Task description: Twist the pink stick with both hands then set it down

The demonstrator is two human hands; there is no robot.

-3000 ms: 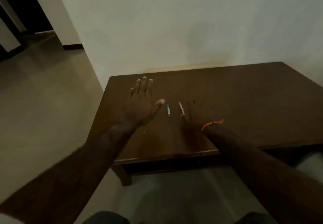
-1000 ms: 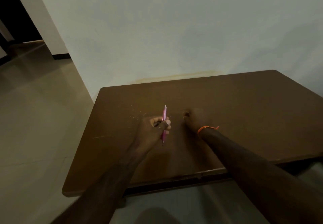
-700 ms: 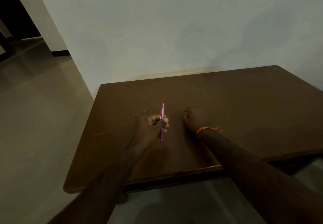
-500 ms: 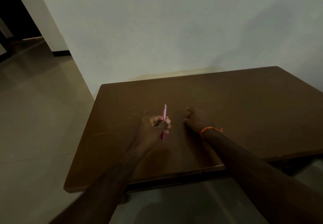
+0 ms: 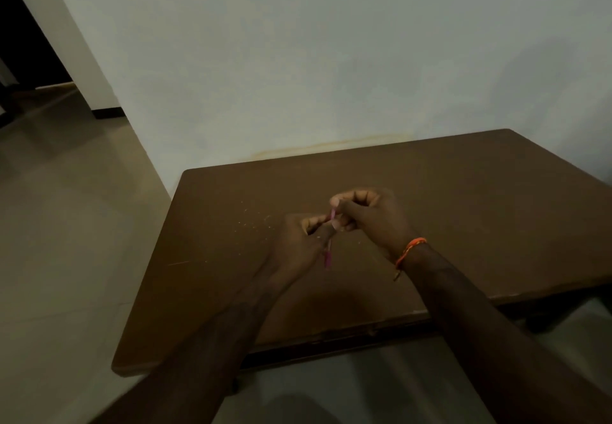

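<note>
Gripping a pink pen (image 5: 328,248) over the table (image 5: 480,192), left hand (image 5: 298,245) fingers curled, right hand (image 5: 367,215) pinching its top.

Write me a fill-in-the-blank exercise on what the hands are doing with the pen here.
1. The left hand grips a pen whose colour is ____.
2. The right hand pinches the pen's ____ end.
3. An orange thread band circles the ____ wrist.
4. Both hands are held over a brown ____.

Missing words: pink; upper; right; table
</note>
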